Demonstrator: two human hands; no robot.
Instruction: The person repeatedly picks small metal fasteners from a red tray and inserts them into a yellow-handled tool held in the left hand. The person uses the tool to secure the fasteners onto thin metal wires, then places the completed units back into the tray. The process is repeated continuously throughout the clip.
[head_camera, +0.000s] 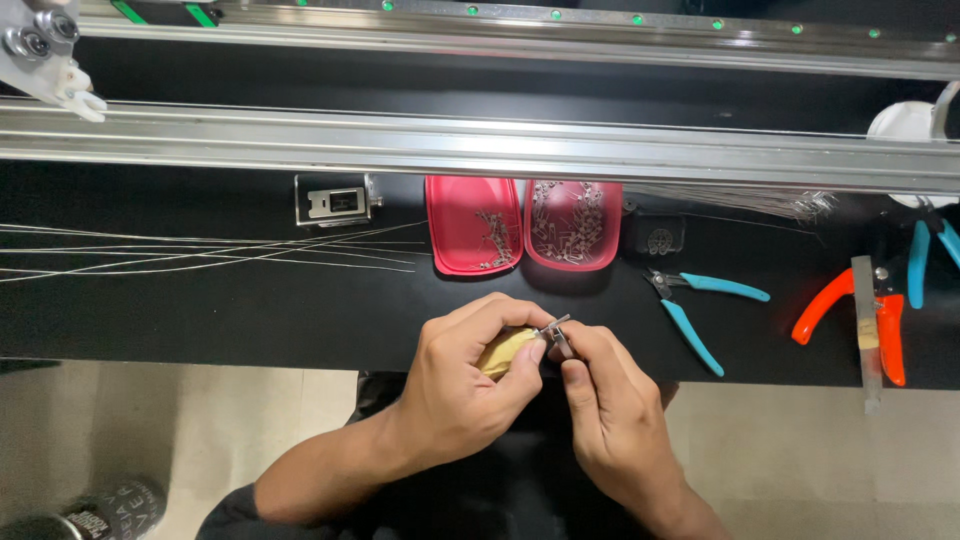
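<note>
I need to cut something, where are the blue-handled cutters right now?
In the head view, the blue-handled cutters lie on the black table, right of the hands, between the red trays and orange-handled pliers.

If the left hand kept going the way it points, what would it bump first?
Probably the right hand: the left hand points right, its fingertips already meeting it around a small metal piece.

Even, fairly bright light falls from above. The black table (250, 310) soaks it up and stays dark across the middle of the frame, while the metal rails (480, 145) along the top catch pale glare. Soft shadows sit under the two red trays (522, 225) at centre. Focus is sharp mid-frame; the rails bow slightly toward the left and right edges. The pale floor (150, 420) at lower left looks a little soft.
</note>
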